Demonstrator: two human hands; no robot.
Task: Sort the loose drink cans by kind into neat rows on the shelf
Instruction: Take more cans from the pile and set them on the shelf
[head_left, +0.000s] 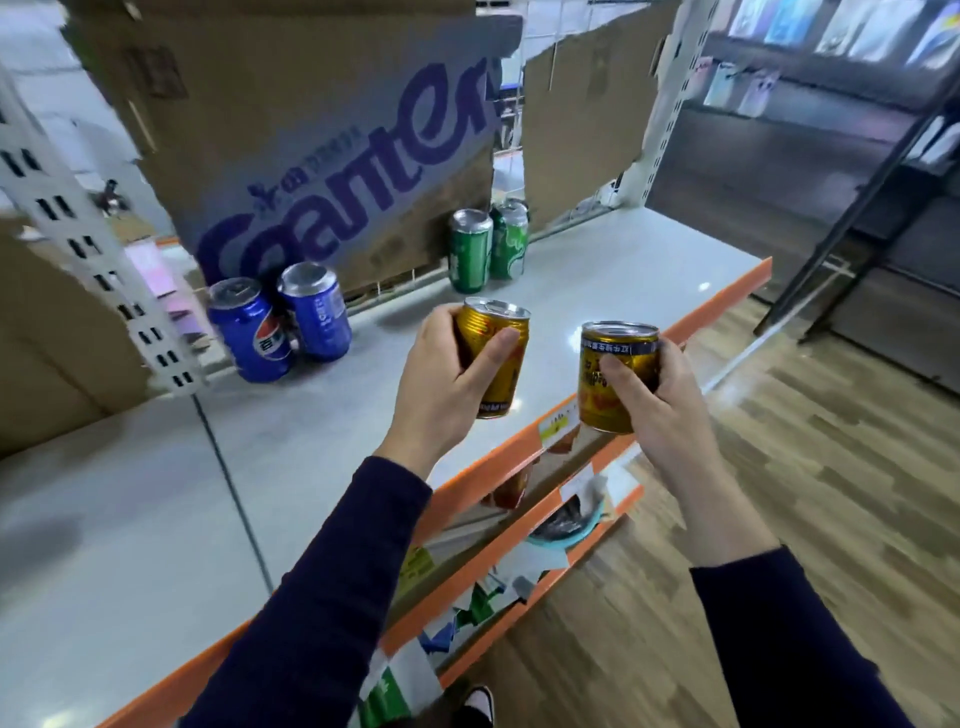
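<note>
**A:** Entry one: what is in hand?

**B:** Two short gold metal drink cans. The left-hand gold can (496, 358) is wrapped by the left hand (447, 379), thumb across the front and fingers curled behind. It is tilted and held over the middle of the grey shelf with the orange front edge (156, 493). The right-hand gold can (613, 379) is gripped the same way by the right hand (654, 395). It is held out over the orange edge, not yet above the board.

**A:** Handling notes?

**B:** Stiff, thin-walled cylinders, smooth and glossy, so probably slippery. The lids look sealed, so I judge them full and fairly heavy for their size, and likely to dent if dropped. They are best held round the mid-wall, as now, and set down flat on the base.

**A:** Stock already on the shelf?

**B:**
- **Blue, two:** the left blue cola can (249, 335) and the right blue cola can (317, 317) stand just beside each other at the far left.
- **Green, two:** the near green can (470, 252) and the far green can (511, 239) stand close together at the far middle.

Both pairs stand against the brown cardboard sheet with purple lettering (337, 156).

**A:** Totals?

**B:** Six cans: two gold, two blue, two green. The gold pair has no row yet. The bare stretch between blue and green looks the natural place.
</note>
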